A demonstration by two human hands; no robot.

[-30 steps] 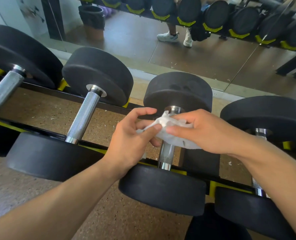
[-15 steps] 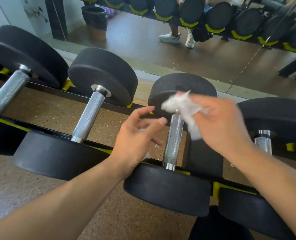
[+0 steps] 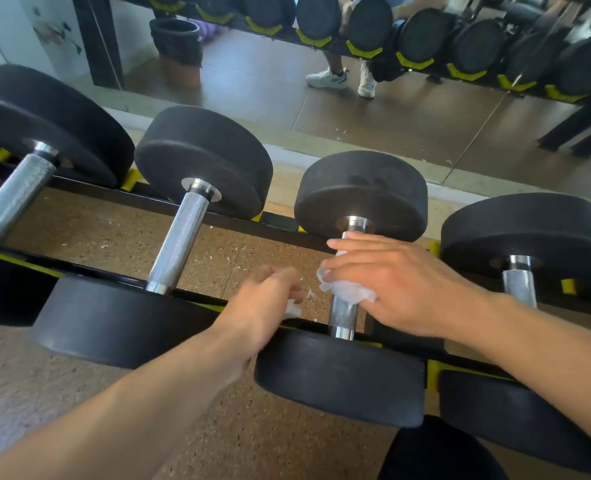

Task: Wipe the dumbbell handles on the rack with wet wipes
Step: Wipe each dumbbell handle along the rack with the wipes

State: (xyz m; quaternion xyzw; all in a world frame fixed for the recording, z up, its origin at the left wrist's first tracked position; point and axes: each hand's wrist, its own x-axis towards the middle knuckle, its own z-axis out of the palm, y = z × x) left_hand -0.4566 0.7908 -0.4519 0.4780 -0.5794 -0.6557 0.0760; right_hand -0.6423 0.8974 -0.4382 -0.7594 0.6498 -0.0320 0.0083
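Right hand [image 3: 401,285] grips wipe [image 3: 351,289] round handle [image 3: 343,311] | left hand [image 3: 266,303] curled

Light: bright, even daylight
Glare: highlights on chrome handle [image 3: 178,239]
Blur: left hand [image 3: 262,303] motion-smeared
Edges: wide-angle bending

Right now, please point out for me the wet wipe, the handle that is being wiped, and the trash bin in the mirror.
wet wipe [image 3: 347,291]: head view, crumpled white part below the fingers.
handle [image 3: 343,311]: head view, bare knurled steel under the wipe.
trash bin [image 3: 177,46]: head view, black liner on its side.
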